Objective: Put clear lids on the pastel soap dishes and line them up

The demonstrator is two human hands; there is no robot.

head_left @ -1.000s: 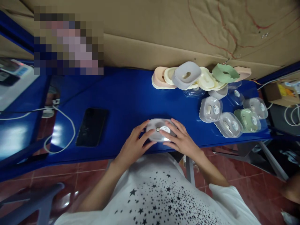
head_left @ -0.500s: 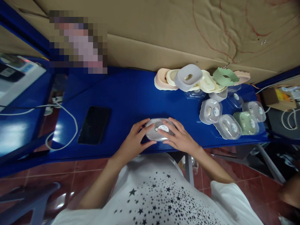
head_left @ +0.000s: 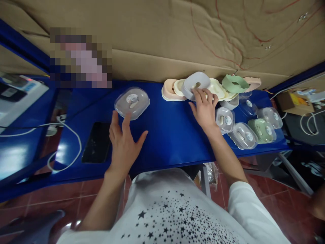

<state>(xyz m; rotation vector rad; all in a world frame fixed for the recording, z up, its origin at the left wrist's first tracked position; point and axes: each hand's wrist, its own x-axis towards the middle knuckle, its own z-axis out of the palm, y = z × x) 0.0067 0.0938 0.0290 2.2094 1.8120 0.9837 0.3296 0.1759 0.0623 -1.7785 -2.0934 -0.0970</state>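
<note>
My left hand (head_left: 124,140) is open with its fingers spread, just at the near edge of a grey plastic box with a clear lid (head_left: 137,103) that bears a round white label. Its fingertips appear to overlap the lid's rim; whether they touch is unclear. My right hand (head_left: 206,108), fingers stretched and thumb apart, reaches over the near side of a lilac-grey oval plastic shell (head_left: 195,81) with a slot in its top. That shell rests tilted on a row of peach (head_left: 170,89) and cream (head_left: 217,89) plastic parts. A green scalloped-edge piece (head_left: 235,83) lies farther right.
Several clear-lidded boxes (head_left: 243,135) stand at the right of the blue table (head_left: 170,135). A black phone or tablet (head_left: 96,142) lies on the left, beside a white cable (head_left: 80,139). Brown cardboard (head_left: 147,57) lines the back.
Both hands were around the clear-lidded box at the table's near edge. That box now sits farther back to the left, and my right hand has moved to the lilac-grey shell.
</note>
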